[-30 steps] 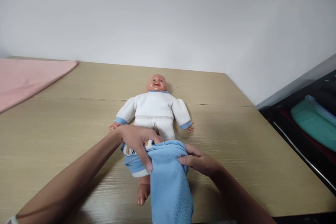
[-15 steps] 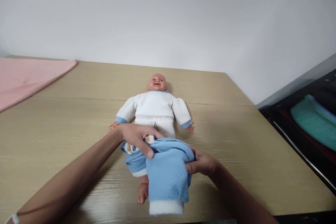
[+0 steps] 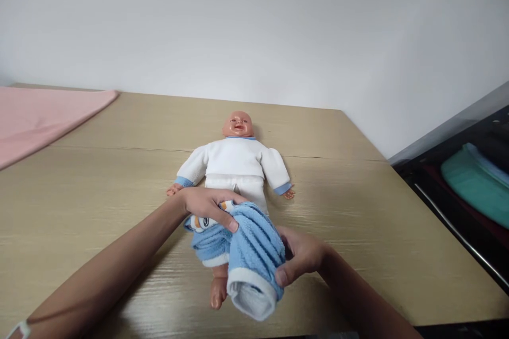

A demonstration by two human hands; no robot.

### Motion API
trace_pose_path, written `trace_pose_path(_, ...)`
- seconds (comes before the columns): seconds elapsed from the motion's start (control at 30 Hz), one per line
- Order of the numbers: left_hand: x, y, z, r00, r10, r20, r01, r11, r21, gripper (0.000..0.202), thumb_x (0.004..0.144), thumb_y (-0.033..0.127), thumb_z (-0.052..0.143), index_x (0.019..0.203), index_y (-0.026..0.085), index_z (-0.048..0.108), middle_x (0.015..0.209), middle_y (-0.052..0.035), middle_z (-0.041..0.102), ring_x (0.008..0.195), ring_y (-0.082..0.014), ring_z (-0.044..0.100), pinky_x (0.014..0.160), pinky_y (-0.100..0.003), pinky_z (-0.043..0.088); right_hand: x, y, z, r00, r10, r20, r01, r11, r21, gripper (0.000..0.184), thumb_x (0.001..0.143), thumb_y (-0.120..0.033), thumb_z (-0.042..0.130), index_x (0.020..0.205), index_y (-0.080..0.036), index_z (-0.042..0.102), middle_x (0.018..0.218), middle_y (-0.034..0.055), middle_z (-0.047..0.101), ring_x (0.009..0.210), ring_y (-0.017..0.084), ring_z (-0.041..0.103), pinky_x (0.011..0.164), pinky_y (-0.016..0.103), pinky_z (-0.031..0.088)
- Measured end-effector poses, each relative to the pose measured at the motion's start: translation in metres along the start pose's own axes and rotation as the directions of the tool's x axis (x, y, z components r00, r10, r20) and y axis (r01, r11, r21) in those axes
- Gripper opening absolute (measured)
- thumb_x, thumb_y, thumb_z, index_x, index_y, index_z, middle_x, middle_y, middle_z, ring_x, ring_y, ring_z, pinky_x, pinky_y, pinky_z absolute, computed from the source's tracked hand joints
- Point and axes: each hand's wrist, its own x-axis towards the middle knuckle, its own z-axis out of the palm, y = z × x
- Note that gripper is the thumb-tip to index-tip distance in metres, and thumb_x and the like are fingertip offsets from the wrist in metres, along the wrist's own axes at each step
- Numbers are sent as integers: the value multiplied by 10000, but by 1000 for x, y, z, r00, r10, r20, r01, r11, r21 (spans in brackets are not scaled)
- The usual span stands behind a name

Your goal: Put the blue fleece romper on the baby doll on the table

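Observation:
A baby doll point(image 3: 234, 161) in a white top with blue cuffs and white trousers lies on its back, head away from me. Blue fleecy pants point(image 3: 256, 241) with white cuffs cover its lower legs. One bare foot point(image 3: 218, 290) pokes out of the left-hand leg; the other foot is hidden inside the right-hand leg, whose cuff opening faces me. My left hand point(image 3: 214, 206) grips the waist of the pants, thumb on top, near the patterned lining. With thumb and fingers, my right hand point(image 3: 298, 257) grasps the outer side of the right-hand leg, just above its cuff.
The doll lies on a wooden table point(image 3: 350, 212). A pink cloth point(image 3: 43, 116) is spread at the far left. Beyond the right edge, a teal folded item point(image 3: 477, 185) rests on something dark. A pale wall point(image 3: 238, 32) stands behind the table.
My right hand has slid down the pants leg toward its cuff. The leg has bunched into folds and its cuff has tilted, showing the opening. My left hand has stayed almost still.

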Motion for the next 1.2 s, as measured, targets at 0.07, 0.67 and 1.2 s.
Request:
trace_pose_path(0.07, 0, 2, 2, 1000, -15, -22, 15, 1000, 5, 610, 931, 527, 913, 1435, 219, 759, 1377, -78, 823, 1278, -283, 761, 1107, -363, 619, 0, 3, -1, 998, -36, -43, 37, 999, 7, 679, 708, -562, 1049, 1168, -137, 786, 1016, 55, 761, 853, 155, 687, 815, 262, 597)
trace_pose_path(0.67, 13, 23, 17, 995, -12, -99, 22, 995, 102, 698, 822, 682, 928, 1320, 209, 803, 1283, -90, 811, 1199, -325, 726, 1030, -382, 605, 5, -20, 11, 981, -181, -73, 173, 979, -104, 578, 830, -587, 946, 1172, -196, 693, 862, 0, 666, 750, 173, 639, 717, 295, 564)
trace_pose_path(1.2, 27, 56, 67, 900, -164, -404, 318, 881, 350, 317, 942, 470, 793, 1115, 213, 725, 994, 5, 753, 900, -225, 664, 776, -302, 488, 15, -10, 15, 600, -578, -553, 98, 739, -667, 99, 877, -275, 698, 916, -223, 623, 825, -7, 607, 751, 184, 517, 705, 321, 441)
